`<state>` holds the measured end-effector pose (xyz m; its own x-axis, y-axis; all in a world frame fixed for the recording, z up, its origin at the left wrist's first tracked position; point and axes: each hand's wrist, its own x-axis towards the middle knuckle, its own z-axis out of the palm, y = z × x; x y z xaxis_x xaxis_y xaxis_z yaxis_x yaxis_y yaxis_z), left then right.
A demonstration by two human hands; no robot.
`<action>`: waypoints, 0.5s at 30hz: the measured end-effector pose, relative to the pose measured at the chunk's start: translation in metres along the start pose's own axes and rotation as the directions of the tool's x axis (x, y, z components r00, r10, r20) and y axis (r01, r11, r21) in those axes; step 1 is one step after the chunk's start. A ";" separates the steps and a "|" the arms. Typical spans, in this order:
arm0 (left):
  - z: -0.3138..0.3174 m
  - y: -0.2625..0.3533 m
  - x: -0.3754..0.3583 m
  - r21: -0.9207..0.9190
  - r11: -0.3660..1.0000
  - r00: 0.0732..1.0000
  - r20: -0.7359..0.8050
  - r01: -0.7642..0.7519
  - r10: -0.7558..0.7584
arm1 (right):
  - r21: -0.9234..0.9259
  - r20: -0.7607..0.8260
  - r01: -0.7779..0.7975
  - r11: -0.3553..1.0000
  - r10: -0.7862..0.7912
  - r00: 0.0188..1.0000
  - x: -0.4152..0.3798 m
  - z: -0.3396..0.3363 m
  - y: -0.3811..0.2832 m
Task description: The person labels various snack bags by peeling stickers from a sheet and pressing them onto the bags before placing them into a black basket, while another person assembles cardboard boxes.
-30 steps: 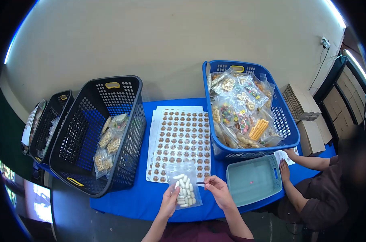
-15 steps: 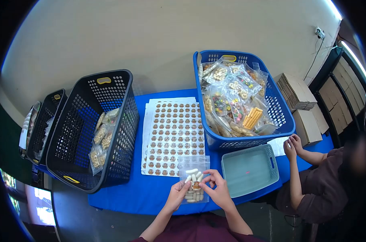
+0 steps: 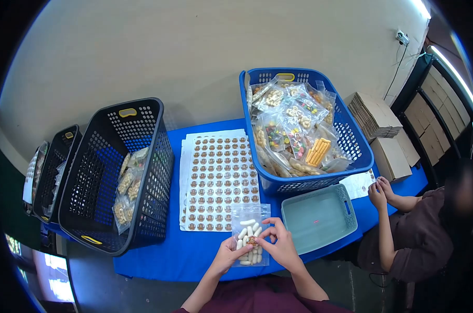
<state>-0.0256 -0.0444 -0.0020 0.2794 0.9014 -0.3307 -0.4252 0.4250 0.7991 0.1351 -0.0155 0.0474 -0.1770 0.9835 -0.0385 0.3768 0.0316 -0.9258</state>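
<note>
Both hands meet over a small clear bag (image 3: 250, 235) of white oblong snacks, which lies on the blue table (image 3: 194, 250) at 6 o'clock in the view, just below the sticker sheet (image 3: 220, 177). The left hand (image 3: 227, 255) holds the bag at its lower left edge, with the fingers closed on the plastic. The right hand (image 3: 281, 245) rests on the bag from its right side, and its fingertips press near a round brown sticker (image 3: 252, 240) on the front of the bag; its grip is closed on the bag also.

At 9 o'clock from the bag stands a black basket (image 3: 116, 172) with a few snack packs inside, and beside it, further to 9 o'clock, there are two more dark baskets (image 3: 56, 172). At 1 o'clock a blue basket (image 3: 304, 130) is full of mixed snack packs. A pale green tray (image 3: 320, 218) sits at 3 o'clock, just beside the right hand. Behind the tray, another person's hands (image 3: 378, 190) touch a paper sheet on the table.
</note>
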 end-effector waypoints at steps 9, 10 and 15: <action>0.005 0.005 -0.006 0.018 0.999 0.999 -0.037 -0.030 0.031 | -0.161 -0.238 0.054 0.985 -0.092 0.967 -0.006 0.005 0.001; 0.006 0.006 -0.007 0.044 0.999 0.998 -0.045 -0.032 0.034 | -0.139 -0.295 0.053 0.989 -0.092 0.951 -0.006 0.004 0.002; 0.020 0.008 -0.010 0.029 0.992 0.992 -0.022 -0.124 0.124 | 0.469 -0.050 0.047 0.882 -0.026 0.998 -0.006 0.010 0.026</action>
<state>-0.0140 -0.0520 0.0176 0.2056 0.9488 -0.2396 -0.4311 0.3076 0.8483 0.1367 -0.0229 0.0199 -0.1406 0.9901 0.0045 -0.1022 -0.0100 -0.9947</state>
